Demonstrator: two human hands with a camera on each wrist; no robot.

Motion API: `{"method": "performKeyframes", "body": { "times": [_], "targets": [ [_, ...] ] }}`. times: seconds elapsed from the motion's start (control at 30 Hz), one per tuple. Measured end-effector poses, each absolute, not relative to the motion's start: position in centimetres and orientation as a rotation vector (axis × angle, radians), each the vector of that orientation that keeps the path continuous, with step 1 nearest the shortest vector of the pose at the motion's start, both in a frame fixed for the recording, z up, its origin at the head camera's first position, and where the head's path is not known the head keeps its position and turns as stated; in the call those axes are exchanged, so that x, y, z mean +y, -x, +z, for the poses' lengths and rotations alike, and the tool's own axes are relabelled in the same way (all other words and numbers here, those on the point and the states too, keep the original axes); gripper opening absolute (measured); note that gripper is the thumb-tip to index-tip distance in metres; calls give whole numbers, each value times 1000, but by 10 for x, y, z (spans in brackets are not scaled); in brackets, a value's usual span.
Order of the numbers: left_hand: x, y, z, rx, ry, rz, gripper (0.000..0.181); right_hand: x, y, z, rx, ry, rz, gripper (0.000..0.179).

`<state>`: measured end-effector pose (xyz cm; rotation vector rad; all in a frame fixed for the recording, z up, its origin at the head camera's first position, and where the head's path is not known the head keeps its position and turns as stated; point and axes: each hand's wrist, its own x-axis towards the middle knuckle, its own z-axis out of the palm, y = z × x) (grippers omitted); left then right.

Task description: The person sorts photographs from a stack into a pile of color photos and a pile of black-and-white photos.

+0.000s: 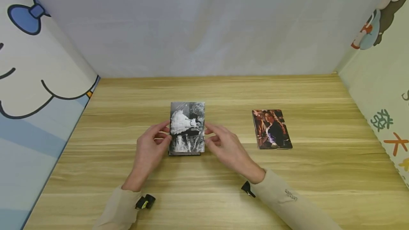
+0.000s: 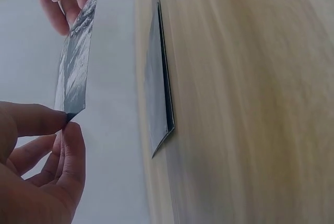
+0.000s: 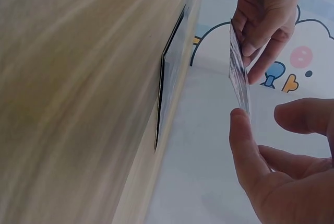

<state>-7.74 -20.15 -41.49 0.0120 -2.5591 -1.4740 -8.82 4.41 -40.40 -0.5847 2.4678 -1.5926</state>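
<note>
A black-and-white photo card (image 1: 187, 127) showing a figure in a white dress is held above the table between both hands. My left hand (image 1: 151, 148) pinches its left edge between thumb and finger, as the left wrist view shows at the card's corner (image 2: 75, 101). On the opposite edge my right hand (image 1: 228, 147) touches the card with a fingertip, while its thumb (image 3: 302, 115) stands apart. Under the raised card lies a dark-edged stack of cards (image 2: 160, 78), mostly hidden from the head view. To the right, a colour photo card (image 1: 272, 129) tops another pile.
The wood-grain table (image 1: 204, 194) runs back to a pale cloth wall (image 1: 204, 27). Cartoon-printed panels stand at the left (image 1: 41, 66) and right (image 1: 383, 91). Small black devices (image 1: 146, 201) are strapped at both sleeve cuffs.
</note>
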Motion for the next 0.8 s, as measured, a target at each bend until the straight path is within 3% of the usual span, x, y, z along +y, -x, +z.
{"method": "performKeyframes", "body": {
  "times": [0.8],
  "targets": [
    [-214, 90, -417, -2862, 20, -1230, 49, 38, 95, -409, 2430, 627, -1350, 51]
  ]
}}
